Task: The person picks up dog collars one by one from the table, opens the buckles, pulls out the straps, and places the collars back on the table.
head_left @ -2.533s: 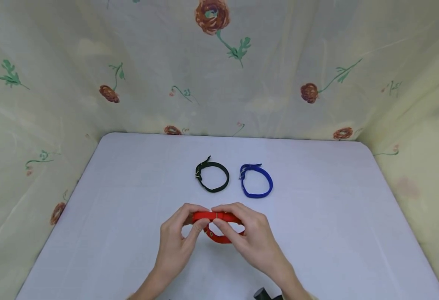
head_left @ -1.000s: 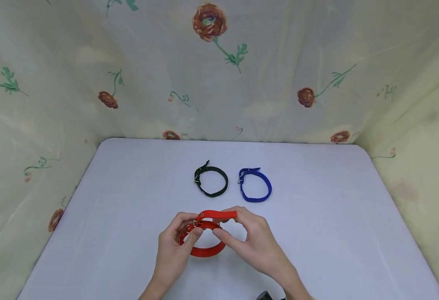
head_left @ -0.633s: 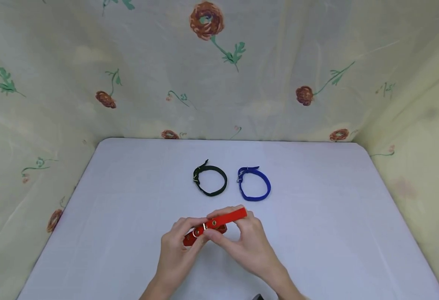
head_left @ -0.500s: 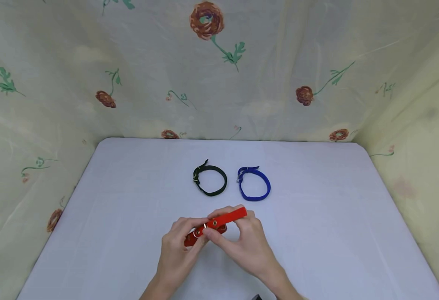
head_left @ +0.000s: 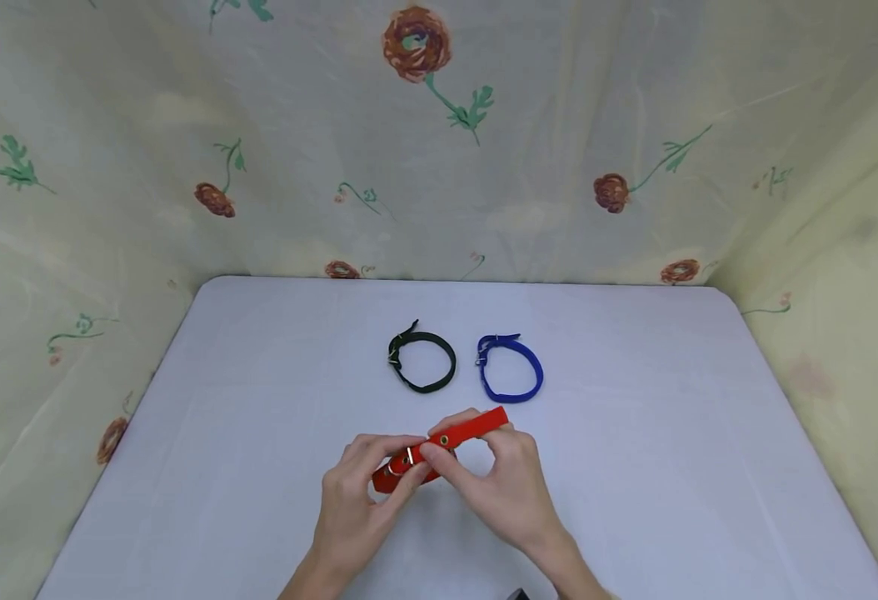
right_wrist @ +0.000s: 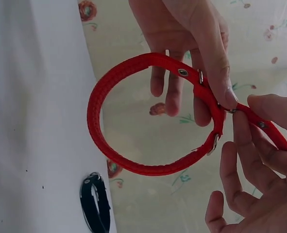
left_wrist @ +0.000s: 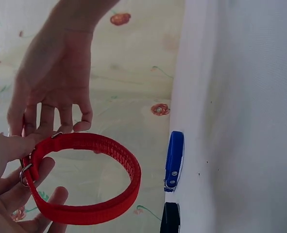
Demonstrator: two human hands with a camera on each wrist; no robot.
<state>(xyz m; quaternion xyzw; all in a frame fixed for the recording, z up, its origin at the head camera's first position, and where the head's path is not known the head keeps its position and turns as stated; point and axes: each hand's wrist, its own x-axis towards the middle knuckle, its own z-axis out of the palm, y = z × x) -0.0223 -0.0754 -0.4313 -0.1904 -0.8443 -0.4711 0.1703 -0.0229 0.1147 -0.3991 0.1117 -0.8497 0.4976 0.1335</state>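
Note:
A red collar (head_left: 476,427) with metal eyelets and a buckle is held between both hands in the head view. My left hand (head_left: 358,493) pinches it near the buckle (head_left: 410,456). With thumb and fingers, my right hand (head_left: 501,483) pinches the strap just past the buckle, and the free strap end points up and right. The rest of the collar (left_wrist: 87,214) forms a round loop in the left wrist view. In the right wrist view, my left hand (right_wrist: 187,29) is at the buckle and my right hand (right_wrist: 267,179) is on the strap's tail.
A black collar (head_left: 450,354) and a blue collar (head_left: 538,371) lie buckled into loops on the white table (head_left: 296,350), beyond the hands. Floral-patterned curtain (head_left: 274,100) surrounds the table at the back and sides.
The red collar has been turned, and its free strap end has come into view beyond the buckle. Over the last half second the right hand and strap end shifted slightly up and right.

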